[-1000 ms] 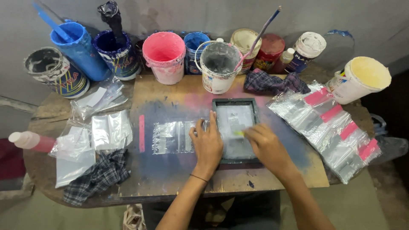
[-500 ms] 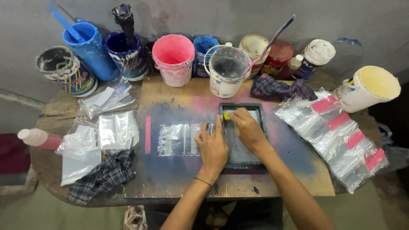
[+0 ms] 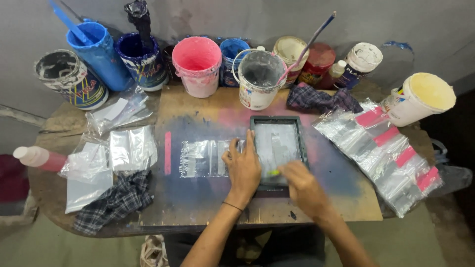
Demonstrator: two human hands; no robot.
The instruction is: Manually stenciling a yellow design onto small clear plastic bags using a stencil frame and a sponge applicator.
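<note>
A small dark-framed printing screen (image 3: pixel 278 143) lies flat on the stained board, over one end of a clear plastic bag (image 3: pixel 205 158). My left hand (image 3: pixel 242 168) presses down on the frame's left edge, fingers spread. At the frame's near end my right hand (image 3: pixel 302 185) grips a small yellow-green squeegee (image 3: pixel 273 172) against the mesh.
Paint buckets line the back: blue (image 3: pixel 99 52), dark blue (image 3: pixel 141 59), pink (image 3: pixel 198 64), white (image 3: pixel 257 79) with a stick, cream (image 3: pixel 425 96). Pink-strip bags (image 3: pixel 391 153) lie fanned at right. Loose bags (image 3: pixel 114 153), a checked rag (image 3: pixel 116 200) and a bottle (image 3: pixel 34 157) lie left.
My right hand went up to the far end of the screen and has come back down to its near end with the squeegee. The left hand has stayed on the frame.
</note>
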